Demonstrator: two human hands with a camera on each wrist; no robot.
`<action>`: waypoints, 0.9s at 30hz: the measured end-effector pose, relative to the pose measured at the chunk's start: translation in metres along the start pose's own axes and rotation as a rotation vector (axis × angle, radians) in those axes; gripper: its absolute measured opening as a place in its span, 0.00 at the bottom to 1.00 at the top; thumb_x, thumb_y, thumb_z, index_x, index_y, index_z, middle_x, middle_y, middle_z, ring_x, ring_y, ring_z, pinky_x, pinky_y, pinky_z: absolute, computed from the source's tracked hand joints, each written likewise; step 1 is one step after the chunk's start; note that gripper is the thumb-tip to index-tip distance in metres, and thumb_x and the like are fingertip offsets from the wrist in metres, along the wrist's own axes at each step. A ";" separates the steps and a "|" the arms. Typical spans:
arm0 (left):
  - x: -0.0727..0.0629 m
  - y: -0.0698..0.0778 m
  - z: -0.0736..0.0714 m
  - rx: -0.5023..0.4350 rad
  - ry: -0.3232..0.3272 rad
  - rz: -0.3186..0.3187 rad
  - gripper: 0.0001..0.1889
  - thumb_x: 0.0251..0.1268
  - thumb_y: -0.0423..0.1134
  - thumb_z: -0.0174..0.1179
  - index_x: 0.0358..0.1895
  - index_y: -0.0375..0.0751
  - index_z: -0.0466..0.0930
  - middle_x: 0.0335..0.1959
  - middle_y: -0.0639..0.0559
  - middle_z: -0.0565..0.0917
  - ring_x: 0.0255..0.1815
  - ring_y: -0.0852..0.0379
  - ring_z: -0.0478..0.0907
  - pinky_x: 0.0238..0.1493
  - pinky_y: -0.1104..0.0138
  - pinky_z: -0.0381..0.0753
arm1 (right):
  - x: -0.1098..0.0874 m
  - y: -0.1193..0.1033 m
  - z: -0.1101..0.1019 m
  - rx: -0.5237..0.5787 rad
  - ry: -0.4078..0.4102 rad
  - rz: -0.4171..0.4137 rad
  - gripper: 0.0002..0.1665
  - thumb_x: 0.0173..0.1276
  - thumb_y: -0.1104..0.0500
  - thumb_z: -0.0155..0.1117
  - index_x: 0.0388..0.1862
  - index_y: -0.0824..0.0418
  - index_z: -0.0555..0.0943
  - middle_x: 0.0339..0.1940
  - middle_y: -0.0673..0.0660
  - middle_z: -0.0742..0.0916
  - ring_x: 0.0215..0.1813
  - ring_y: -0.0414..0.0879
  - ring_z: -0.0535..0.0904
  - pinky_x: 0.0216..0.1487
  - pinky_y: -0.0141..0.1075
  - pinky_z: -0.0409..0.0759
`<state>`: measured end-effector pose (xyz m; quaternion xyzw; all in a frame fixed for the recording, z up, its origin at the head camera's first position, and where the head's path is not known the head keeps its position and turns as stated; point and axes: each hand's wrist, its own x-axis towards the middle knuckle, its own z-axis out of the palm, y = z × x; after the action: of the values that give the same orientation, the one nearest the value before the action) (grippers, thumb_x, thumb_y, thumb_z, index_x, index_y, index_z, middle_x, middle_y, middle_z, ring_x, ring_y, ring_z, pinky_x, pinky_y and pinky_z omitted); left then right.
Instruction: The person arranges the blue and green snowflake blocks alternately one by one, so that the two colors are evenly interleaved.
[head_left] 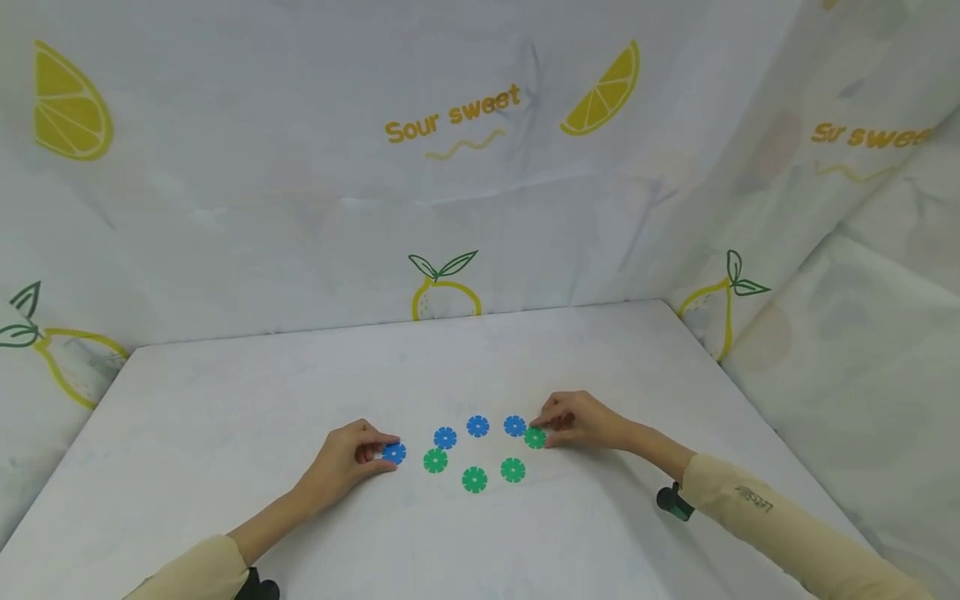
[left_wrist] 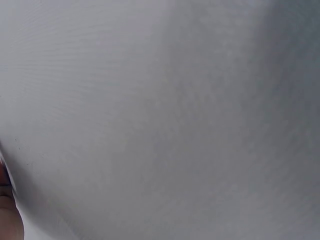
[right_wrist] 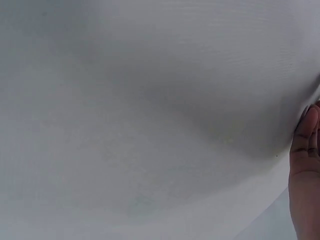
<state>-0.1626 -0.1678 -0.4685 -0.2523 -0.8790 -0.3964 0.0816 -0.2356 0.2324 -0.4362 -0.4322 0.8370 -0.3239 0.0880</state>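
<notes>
Between thumb and forefinger, my left hand (head_left: 345, 458) pinches a blue notched plastic disc (head_left: 393, 452) at the left end of a loose ring of such discs. On the ring's right side my right hand (head_left: 581, 419) pinches a green notched disc (head_left: 535, 437) by its right edge. That green disc sits right at the lower right of a blue disc (head_left: 514, 426). Only a sliver of the left hand (left_wrist: 9, 215) shows in the left wrist view. In the right wrist view, part of the right hand (right_wrist: 306, 175) shows at the right edge, its disc hidden.
Two more blue discs (head_left: 477, 426) lie along the ring's far side. Three green discs (head_left: 474, 480) lie along its near side, the leftmost close below a blue one. The white table (head_left: 300, 392) meets a lemon-printed sheet (head_left: 315, 233) at the back and right.
</notes>
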 end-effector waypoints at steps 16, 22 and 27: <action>-0.001 0.006 -0.003 0.008 -0.023 -0.043 0.14 0.51 0.35 0.72 0.43 0.39 0.86 0.40 0.53 0.81 0.33 0.61 0.74 0.31 0.73 0.77 | 0.003 -0.007 0.003 0.054 -0.017 0.067 0.17 0.57 0.64 0.72 0.46 0.66 0.85 0.42 0.57 0.87 0.38 0.45 0.80 0.40 0.35 0.83; -0.003 0.001 -0.008 -0.029 -0.019 0.002 0.15 0.52 0.36 0.71 0.44 0.39 0.85 0.40 0.53 0.84 0.37 0.61 0.80 0.38 0.72 0.82 | 0.003 -0.008 0.002 0.057 -0.030 0.129 0.16 0.57 0.64 0.73 0.46 0.63 0.86 0.41 0.53 0.87 0.38 0.41 0.79 0.41 0.32 0.82; -0.004 -0.003 -0.012 -0.101 -0.048 -0.003 0.15 0.52 0.36 0.71 0.44 0.39 0.84 0.41 0.53 0.84 0.40 0.61 0.82 0.42 0.72 0.82 | 0.004 -0.010 0.000 0.054 -0.056 0.142 0.15 0.56 0.65 0.73 0.45 0.64 0.86 0.40 0.53 0.86 0.38 0.42 0.78 0.41 0.32 0.82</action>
<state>-0.1619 -0.1799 -0.4639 -0.2641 -0.8598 -0.4344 0.0471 -0.2315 0.2247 -0.4288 -0.3779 0.8539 -0.3270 0.1456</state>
